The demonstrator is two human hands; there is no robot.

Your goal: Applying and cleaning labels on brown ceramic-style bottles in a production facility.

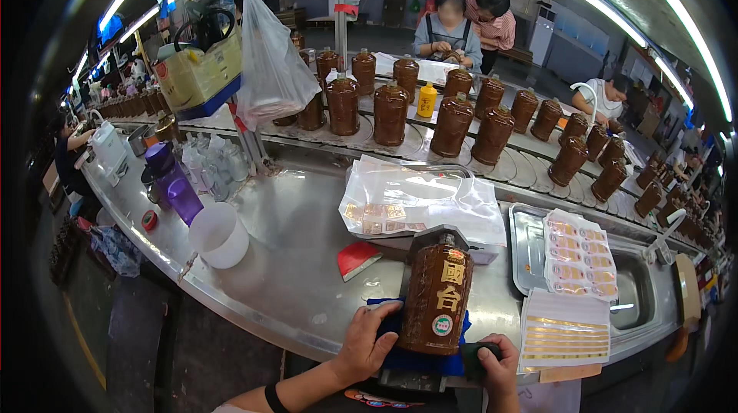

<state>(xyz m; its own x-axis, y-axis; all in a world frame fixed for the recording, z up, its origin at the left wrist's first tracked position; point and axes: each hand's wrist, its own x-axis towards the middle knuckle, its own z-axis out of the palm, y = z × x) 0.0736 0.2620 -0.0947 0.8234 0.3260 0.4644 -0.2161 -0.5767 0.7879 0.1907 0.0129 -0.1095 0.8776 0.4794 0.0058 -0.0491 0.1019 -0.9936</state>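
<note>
Brown bottle (436, 296) (one) between left hand (367, 341), right hand (499, 367).

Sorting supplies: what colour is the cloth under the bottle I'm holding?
Blue cloth, seen in the head view.

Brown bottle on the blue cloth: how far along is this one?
Done: the brown ceramic bottle lies on the blue cloth and already carries a round sticker near its base. In hand: the left hand steadies its side; the right hand grips a dark object at its base. Left: a sheet of gold strip labels sits beside it, and many bottles on the conveyor wait.
</note>
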